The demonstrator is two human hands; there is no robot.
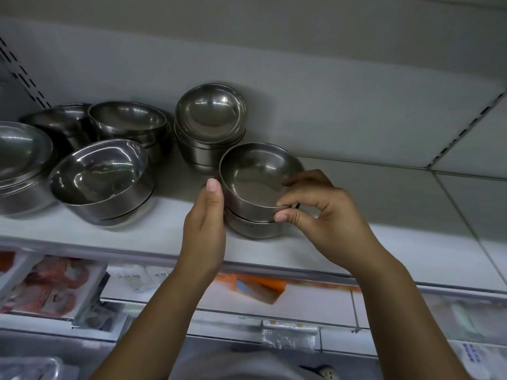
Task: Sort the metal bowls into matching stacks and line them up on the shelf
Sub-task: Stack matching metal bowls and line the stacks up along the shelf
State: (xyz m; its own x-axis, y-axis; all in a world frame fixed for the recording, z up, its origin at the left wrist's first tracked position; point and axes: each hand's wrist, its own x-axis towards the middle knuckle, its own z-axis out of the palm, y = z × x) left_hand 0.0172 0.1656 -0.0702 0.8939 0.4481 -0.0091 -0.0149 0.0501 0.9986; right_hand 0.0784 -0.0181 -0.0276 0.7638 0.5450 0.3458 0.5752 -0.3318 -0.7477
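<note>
Tilted top bowl (252,185) is being nested onto its stack (253,229) — rim pinched by right hand (329,215), side steadied by flat left hand (205,223) — levelling's probably needed next.

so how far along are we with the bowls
Done: matching stacks stand on the shelf, like the back stack. In hand: the right hand pinches the top bowl of a short front stack; the left hand steadies it. Left: the front-left stack leans, and the stacks aren't lined up.
</note>
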